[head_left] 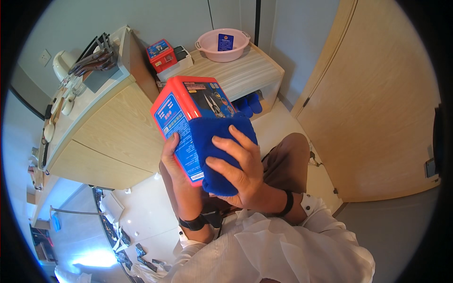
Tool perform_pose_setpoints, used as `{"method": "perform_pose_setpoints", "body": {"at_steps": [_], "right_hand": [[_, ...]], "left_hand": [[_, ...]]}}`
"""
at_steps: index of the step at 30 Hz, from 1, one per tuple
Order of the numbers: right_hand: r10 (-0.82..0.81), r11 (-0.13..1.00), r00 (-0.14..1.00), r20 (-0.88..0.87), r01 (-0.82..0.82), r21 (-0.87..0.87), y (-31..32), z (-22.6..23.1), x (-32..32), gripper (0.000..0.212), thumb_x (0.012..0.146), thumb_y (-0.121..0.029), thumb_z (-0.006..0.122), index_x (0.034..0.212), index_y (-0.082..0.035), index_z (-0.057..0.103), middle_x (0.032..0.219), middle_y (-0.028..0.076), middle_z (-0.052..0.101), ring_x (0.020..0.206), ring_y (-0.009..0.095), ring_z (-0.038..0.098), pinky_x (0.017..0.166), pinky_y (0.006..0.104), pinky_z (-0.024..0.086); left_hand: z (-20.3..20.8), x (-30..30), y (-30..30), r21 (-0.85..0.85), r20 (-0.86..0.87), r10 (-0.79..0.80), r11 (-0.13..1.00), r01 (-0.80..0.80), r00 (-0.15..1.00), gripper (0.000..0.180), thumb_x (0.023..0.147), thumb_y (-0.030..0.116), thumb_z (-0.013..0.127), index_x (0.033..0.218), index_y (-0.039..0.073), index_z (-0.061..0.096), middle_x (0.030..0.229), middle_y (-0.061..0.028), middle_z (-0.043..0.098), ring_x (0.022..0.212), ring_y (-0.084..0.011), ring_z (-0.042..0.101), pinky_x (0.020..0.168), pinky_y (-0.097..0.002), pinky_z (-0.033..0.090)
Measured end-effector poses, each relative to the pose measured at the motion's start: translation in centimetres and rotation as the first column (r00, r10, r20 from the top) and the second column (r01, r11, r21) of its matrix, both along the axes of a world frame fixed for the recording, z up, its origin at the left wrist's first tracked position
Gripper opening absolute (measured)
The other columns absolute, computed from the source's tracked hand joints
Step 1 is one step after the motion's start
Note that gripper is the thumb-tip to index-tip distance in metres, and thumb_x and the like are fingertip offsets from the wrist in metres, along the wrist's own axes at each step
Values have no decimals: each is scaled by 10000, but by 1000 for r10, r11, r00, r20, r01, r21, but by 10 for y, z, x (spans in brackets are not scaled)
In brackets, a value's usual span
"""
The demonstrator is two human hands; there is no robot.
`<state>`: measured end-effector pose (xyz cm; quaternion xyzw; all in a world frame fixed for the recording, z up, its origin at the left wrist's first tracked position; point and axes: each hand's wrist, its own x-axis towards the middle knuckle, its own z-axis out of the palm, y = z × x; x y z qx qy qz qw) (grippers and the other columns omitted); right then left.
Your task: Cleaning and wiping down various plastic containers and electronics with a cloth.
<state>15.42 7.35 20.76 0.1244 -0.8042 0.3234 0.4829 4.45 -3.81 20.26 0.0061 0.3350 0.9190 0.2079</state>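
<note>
In front of my chest I hold up a red box [172, 114] with blue labels and a picture of pliers on one face. My left hand [178, 167] grips its left side low down, thumb along the blue label. A dark blue cloth [202, 137] covers the box's lower right part. On top of that cloth lies my right hand [243, 172], fingers spread and curved, pressing it against the box. The box is tilted, and the cloth hides its lower right face.
A low cabinet [257, 63] stands ahead, bearing a pink basin [205, 46] and a smaller red box [163, 56] in a white container. Blue items [250, 104] sit on its shelf. To the left runs a counter [101, 89] with knives; a wooden door [373, 104] is at right.
</note>
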Motion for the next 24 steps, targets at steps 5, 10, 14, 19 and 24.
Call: {"method": "perform_pose_setpoints", "body": {"at_steps": [5,10,14,19,24], "right_hand": [[-11,1000,1000,9,11,19,7,6,-3,604,810,-376,768,1324,-125,572,1401,174,514,1294,422,467,1012,511,410],[-23,999,1000,5,23,35,8,9,-4,614,817,-362,764,1329,-88,564,1401,218,498,1298,443,459,1047,523,399],[26,1000,998,53,-26,-10,14,13,-3,595,842,-273,743,1356,-53,541,1409,245,481,1281,485,464,1078,534,370],[-11,998,996,92,18,-66,19,14,-4,602,827,-255,757,1345,-34,545,1406,247,484,1281,488,462,1093,536,355],[-40,996,999,-25,38,-84,20,7,-2,519,829,-179,724,1271,34,556,1398,294,485,1303,478,475,1098,542,358]], "left_hand": [[3,-3,1,70,-94,-53,996,60,994,585,896,338,617,1338,-25,495,1223,-220,633,1098,-331,642,1012,-452,494],[19,7,5,90,-55,4,996,1,998,566,867,240,619,1325,-68,494,1169,-232,657,1013,-334,690,926,-431,566],[15,6,2,46,-152,-34,998,42,988,565,878,282,615,1325,-43,497,1211,-233,635,1073,-329,658,980,-442,523],[18,12,7,38,-158,-65,997,72,985,529,887,263,625,1302,-46,510,1156,-219,657,1003,-299,688,876,-399,581],[11,14,4,178,-199,-10,983,46,980,537,992,395,554,1359,10,484,1221,-192,638,1020,-261,688,866,-392,594]]}}
